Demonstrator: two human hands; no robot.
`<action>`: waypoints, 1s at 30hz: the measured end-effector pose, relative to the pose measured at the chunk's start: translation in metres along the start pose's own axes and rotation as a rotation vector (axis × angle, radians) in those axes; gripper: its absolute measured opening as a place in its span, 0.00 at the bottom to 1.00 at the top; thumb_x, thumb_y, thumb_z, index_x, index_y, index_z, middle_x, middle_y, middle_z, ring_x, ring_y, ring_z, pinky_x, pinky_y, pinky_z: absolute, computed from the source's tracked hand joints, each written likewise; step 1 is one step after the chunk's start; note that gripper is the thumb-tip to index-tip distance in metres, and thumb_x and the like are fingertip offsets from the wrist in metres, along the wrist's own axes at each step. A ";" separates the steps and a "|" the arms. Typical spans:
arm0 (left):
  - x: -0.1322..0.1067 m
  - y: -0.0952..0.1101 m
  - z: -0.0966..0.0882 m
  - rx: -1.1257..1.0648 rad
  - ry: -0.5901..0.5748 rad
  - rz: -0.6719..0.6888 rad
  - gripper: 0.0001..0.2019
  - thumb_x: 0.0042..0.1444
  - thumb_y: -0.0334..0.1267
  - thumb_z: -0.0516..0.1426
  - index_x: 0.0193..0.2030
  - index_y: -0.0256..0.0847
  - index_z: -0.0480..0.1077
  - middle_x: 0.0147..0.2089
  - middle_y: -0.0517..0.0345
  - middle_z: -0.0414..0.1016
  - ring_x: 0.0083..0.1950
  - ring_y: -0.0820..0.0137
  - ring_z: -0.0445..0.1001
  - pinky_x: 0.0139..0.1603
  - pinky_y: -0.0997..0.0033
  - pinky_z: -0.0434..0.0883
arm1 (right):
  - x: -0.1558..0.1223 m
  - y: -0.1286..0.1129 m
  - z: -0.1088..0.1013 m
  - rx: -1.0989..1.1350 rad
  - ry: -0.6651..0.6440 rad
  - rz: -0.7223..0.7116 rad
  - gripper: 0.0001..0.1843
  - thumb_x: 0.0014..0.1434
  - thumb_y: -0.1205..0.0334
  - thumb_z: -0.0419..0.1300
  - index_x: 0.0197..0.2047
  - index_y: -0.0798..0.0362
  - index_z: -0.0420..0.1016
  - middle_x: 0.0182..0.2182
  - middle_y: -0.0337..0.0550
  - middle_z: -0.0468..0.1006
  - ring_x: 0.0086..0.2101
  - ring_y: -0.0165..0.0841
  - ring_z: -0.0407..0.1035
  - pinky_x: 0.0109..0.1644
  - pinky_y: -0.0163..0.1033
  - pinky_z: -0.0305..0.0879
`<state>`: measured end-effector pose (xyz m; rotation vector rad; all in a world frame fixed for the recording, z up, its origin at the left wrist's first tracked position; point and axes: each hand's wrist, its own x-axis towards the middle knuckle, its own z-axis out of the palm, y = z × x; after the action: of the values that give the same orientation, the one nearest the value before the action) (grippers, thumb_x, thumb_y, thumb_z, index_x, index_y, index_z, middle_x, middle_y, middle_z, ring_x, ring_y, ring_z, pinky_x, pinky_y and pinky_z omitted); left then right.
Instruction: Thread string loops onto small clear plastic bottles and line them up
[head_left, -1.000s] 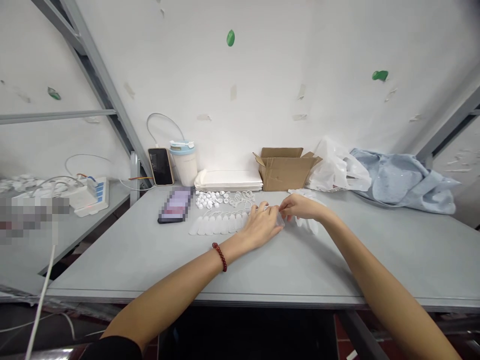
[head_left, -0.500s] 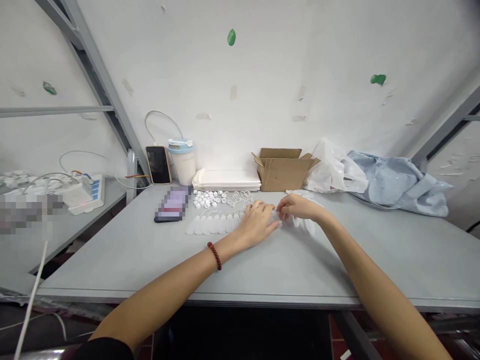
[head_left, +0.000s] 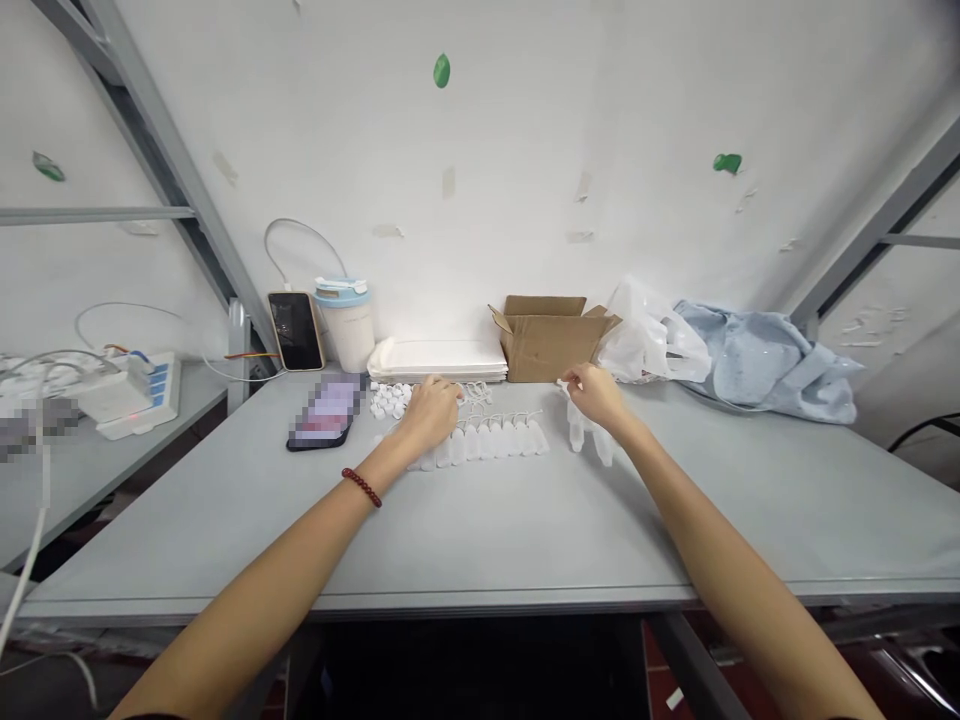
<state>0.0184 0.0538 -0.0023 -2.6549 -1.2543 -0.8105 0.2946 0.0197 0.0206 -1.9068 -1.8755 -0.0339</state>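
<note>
A row of several small clear plastic bottles (head_left: 495, 440) lies on the grey table (head_left: 525, 520). My left hand (head_left: 429, 412), with a red bead bracelet at its wrist, reaches over the row's left end toward a heap of small white caps (head_left: 391, 399) and thin white loops (head_left: 478, 396); its fingers are curled down and what they touch is hidden. My right hand (head_left: 595, 394) is closed over a loose bunch of clear bottles (head_left: 589, 438) just right of the row.
At the back stand a brown cardboard box (head_left: 546, 336), a stack of white trays (head_left: 439, 359), a white cup with a blue lid (head_left: 345, 322), an upright phone (head_left: 296, 330) and a flat phone (head_left: 324, 421). A white bag (head_left: 649, 335) and blue cloth (head_left: 757, 360) lie right. A power strip (head_left: 127, 395) sits left.
My left hand has left the right end of the bottle row and moved left and back toward the caps. My right hand has drawn slightly back over the loose bottles. The camera shifted.
</note>
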 end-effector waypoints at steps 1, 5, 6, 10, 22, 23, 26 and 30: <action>-0.001 0.002 0.000 -0.006 -0.018 0.014 0.14 0.51 0.24 0.48 0.35 0.37 0.73 0.37 0.48 0.77 0.48 0.55 0.67 0.44 0.54 0.67 | 0.001 0.003 0.001 -0.019 0.003 -0.004 0.17 0.51 0.75 0.48 0.39 0.60 0.75 0.41 0.55 0.76 0.44 0.41 0.69 0.46 0.41 0.62; -0.003 0.010 0.000 0.000 -0.121 -0.002 0.15 0.51 0.23 0.47 0.36 0.38 0.73 0.40 0.49 0.77 0.51 0.55 0.66 0.48 0.52 0.65 | 0.003 0.015 0.006 -0.075 0.010 0.006 0.18 0.52 0.76 0.49 0.43 0.60 0.75 0.45 0.56 0.73 0.48 0.42 0.66 0.50 0.41 0.60; -0.003 0.011 -0.001 0.005 -0.147 -0.016 0.16 0.51 0.23 0.47 0.37 0.38 0.73 0.40 0.49 0.77 0.52 0.56 0.66 0.48 0.52 0.65 | 0.004 0.017 0.007 -0.085 0.013 0.015 0.17 0.53 0.75 0.50 0.43 0.60 0.74 0.46 0.57 0.73 0.48 0.42 0.66 0.50 0.41 0.60; -0.003 0.011 -0.002 0.016 -0.196 -0.042 0.15 0.51 0.23 0.46 0.33 0.37 0.73 0.36 0.46 0.76 0.50 0.55 0.66 0.48 0.53 0.65 | 0.006 0.027 0.012 -0.115 0.010 0.041 0.17 0.53 0.76 0.50 0.43 0.60 0.74 0.47 0.55 0.73 0.47 0.40 0.67 0.49 0.39 0.60; 0.006 0.003 -0.007 -0.208 0.017 -0.115 0.20 0.51 0.23 0.45 0.44 0.36 0.74 0.47 0.51 0.76 0.53 0.62 0.68 0.56 0.60 0.65 | 0.007 0.031 0.021 -0.136 -0.104 0.020 0.12 0.60 0.64 0.52 0.34 0.56 0.76 0.39 0.51 0.78 0.42 0.38 0.71 0.43 0.34 0.60; 0.006 0.003 -0.009 -0.257 0.054 -0.125 0.20 0.51 0.23 0.45 0.43 0.36 0.74 0.47 0.52 0.76 0.52 0.63 0.69 0.56 0.60 0.65 | 0.007 0.030 0.021 -0.136 -0.113 0.017 0.14 0.61 0.61 0.51 0.33 0.56 0.76 0.38 0.52 0.78 0.41 0.38 0.71 0.42 0.35 0.60; 0.007 0.004 -0.015 -0.374 0.130 -0.184 0.20 0.50 0.23 0.46 0.42 0.39 0.75 0.47 0.53 0.76 0.52 0.64 0.70 0.56 0.61 0.65 | 0.006 0.027 0.023 -0.135 -0.130 0.014 0.22 0.63 0.53 0.49 0.27 0.56 0.75 0.36 0.53 0.78 0.42 0.39 0.70 0.42 0.36 0.60; 0.008 0.005 -0.020 -0.527 0.159 -0.303 0.19 0.50 0.25 0.47 0.43 0.38 0.75 0.46 0.53 0.77 0.48 0.64 0.73 0.49 0.64 0.69 | 0.007 0.026 0.023 -0.125 -0.146 0.001 0.27 0.63 0.48 0.45 0.25 0.55 0.75 0.40 0.53 0.76 0.46 0.41 0.68 0.44 0.38 0.59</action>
<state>0.0180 0.0502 0.0194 -2.7161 -1.6064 -1.5570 0.3132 0.0346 -0.0057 -2.0431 -2.0107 -0.0123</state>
